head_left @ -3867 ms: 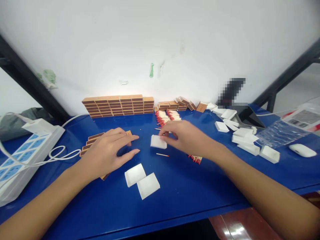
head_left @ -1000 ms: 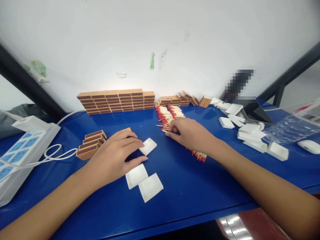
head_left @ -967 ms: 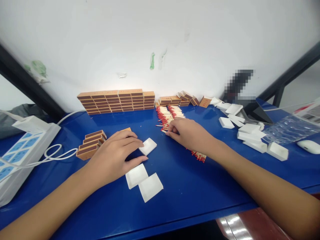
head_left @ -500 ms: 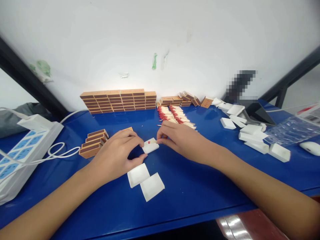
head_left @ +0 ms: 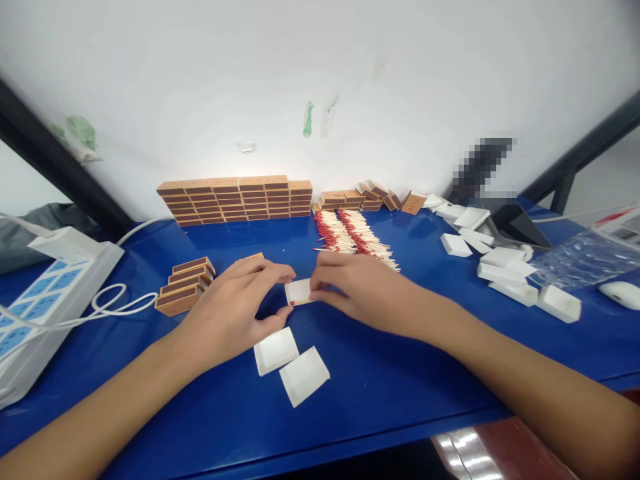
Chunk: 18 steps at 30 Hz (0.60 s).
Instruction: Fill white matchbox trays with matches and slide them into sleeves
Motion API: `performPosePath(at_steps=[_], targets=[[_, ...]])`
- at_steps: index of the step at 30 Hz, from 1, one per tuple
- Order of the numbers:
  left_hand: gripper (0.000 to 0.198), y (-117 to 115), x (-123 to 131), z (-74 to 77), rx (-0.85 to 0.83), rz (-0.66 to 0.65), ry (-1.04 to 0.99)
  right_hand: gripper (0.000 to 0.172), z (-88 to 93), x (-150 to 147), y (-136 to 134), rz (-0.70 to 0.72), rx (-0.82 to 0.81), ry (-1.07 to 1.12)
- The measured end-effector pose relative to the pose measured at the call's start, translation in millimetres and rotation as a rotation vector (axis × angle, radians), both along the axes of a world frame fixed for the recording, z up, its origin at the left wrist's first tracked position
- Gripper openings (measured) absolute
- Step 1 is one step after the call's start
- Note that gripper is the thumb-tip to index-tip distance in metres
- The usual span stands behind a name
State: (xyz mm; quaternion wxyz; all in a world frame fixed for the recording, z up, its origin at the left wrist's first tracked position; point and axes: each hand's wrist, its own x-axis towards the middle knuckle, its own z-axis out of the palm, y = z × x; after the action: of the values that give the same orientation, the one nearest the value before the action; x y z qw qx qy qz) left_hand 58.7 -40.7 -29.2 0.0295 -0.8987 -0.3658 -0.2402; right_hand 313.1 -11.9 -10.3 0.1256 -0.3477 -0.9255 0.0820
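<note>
A small white matchbox tray (head_left: 299, 289) lies on the blue tabletop between my hands. My left hand (head_left: 235, 300) steadies its left end, thumb and index finger curved around opposite sides. At the tray's right end, my right hand (head_left: 345, 283) is closed in a pinch on matches (head_left: 293, 303); red heads show low inside the tray, and the fingers cover most of the sticks. Two more white trays (head_left: 277, 351) rest just in front of my left thumb. Beyond my right hand lies a spread of loose red-headed matches (head_left: 350, 230), partly behind the knuckles.
Stacked matchboxes (head_left: 235, 200) line the wall, with more boxes (head_left: 375, 195) jumbled beside them. Several boxes (head_left: 186, 287) stand left of my left hand. White trays (head_left: 505, 273) are heaped at right near clear plastic packaging (head_left: 585, 260). A power strip (head_left: 50, 307) with cables occupies the left.
My right hand has shifted slightly left and down over the tray. The red match heads have moved from the tray's middle to its near left side. My left hand has barely moved.
</note>
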Motion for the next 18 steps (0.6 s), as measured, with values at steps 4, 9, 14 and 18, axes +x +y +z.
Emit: performPosePath(at_steps=[4,9,14,18], targets=[[0.032,-0.7,-4.1,0.2,-0.015,0.020,0.005,0.012,15.8,33.9,22.4,-0.124,0.101,0.149],[0.036,-1.0,-8.6,-0.4,-0.035,0.051,0.020,0.008,9.7,57.7,46.1,-0.160,0.035,0.000],[0.038,0.0,-8.7,-0.4,-0.058,0.076,0.034,0.015,-3.9,49.9,49.7,-0.153,0.006,-0.079],[0.038,-0.1,-8.4,0.1,-0.068,0.081,0.036,0.019,-7.5,48.9,50.3,-0.126,0.014,-0.065]])
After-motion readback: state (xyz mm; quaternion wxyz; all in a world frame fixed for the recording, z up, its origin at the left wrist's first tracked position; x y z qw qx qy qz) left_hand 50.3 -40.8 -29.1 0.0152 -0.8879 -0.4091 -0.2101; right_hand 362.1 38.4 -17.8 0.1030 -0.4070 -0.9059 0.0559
